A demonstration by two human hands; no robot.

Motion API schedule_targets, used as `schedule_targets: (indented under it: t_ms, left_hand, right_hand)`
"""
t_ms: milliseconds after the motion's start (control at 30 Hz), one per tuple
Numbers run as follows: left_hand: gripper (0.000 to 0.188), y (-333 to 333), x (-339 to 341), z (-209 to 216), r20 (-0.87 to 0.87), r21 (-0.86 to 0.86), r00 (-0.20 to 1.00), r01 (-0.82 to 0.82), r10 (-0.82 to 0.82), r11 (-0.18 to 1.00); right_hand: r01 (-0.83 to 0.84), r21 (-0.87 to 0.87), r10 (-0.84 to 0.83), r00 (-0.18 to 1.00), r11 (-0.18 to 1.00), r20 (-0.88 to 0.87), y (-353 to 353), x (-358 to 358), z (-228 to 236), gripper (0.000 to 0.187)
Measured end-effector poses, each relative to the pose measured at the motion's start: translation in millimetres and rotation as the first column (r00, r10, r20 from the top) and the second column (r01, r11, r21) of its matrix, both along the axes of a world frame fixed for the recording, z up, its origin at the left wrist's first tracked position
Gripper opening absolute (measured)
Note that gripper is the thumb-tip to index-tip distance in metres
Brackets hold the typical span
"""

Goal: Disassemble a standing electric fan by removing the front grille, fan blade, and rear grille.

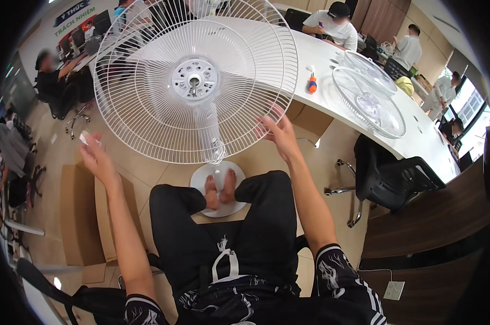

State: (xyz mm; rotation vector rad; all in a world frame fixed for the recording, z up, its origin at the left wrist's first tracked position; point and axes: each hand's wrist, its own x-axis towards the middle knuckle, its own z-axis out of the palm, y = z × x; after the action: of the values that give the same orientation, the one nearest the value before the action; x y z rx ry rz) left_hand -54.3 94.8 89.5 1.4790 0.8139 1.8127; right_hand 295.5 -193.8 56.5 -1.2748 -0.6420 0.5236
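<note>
In front of me stands a white pedestal fan with its round wire grille (142, 130) facing up toward me. Bare metal shaft and hub (194, 80) show at the grille's centre, with no blades on them. My right hand (282, 138) is at the grille's lower right rim, its fingers closed around the wires. Off to the left of the grille, my left hand (99, 160) pinches a small white piece (85, 137), whose kind I cannot make out. The fan's round white base (200, 177) lies on the floor under my bare feet.
A long white table (315, 114) curves behind the fan. On it are an orange-and-blue screwdriver (312, 84) and another wire grille with clear fan blades (369, 105). An opened cardboard box (82, 216) stands left, a black office chair (391, 179) right. Several people sit or stand farther off.
</note>
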Motion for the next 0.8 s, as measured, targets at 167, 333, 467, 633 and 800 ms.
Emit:
schedule_targets:
  t_ms: [167, 333, 467, 633, 800]
  left_hand:
    - [0.051, 10, 51, -34, 0.400, -0.324, 0.866, 0.441, -0.301, 0.837]
    - [0.065, -7, 59, -21, 0.679, -0.238, 0.621, 0.690, -0.390, 0.684]
    - [0.068, -34, 59, -6, 0.698, -0.289, 0.656, 0.625, -0.287, 0.725]
    - [0.063, -78, 31, 23, 0.699, -0.294, 0.673, 0.578, -0.241, 0.761]
    - [0.065, -123, 8, 56, 0.576, -0.214, 0.699, 0.629, -0.423, 0.748]
  right_hand:
    - [-0.233, 0.257, 0.261, 0.962, 0.938, -0.080, 0, 9, 2, 0.075]
    - [-0.273, 0.334, 0.312, 0.948, 0.902, -0.068, -6, -2, 12, 0.082]
    - [-0.229, 0.342, 0.265, 0.962, 0.911, -0.062, -20, -2, 8, 0.082]
    - [-0.219, 0.305, 0.254, 0.964, 0.927, -0.082, -55, -20, 22, 0.066]
    - [-0.163, 0.342, 0.251, 0.940, 0.925, -0.231, -120, -62, 50, 0.070]
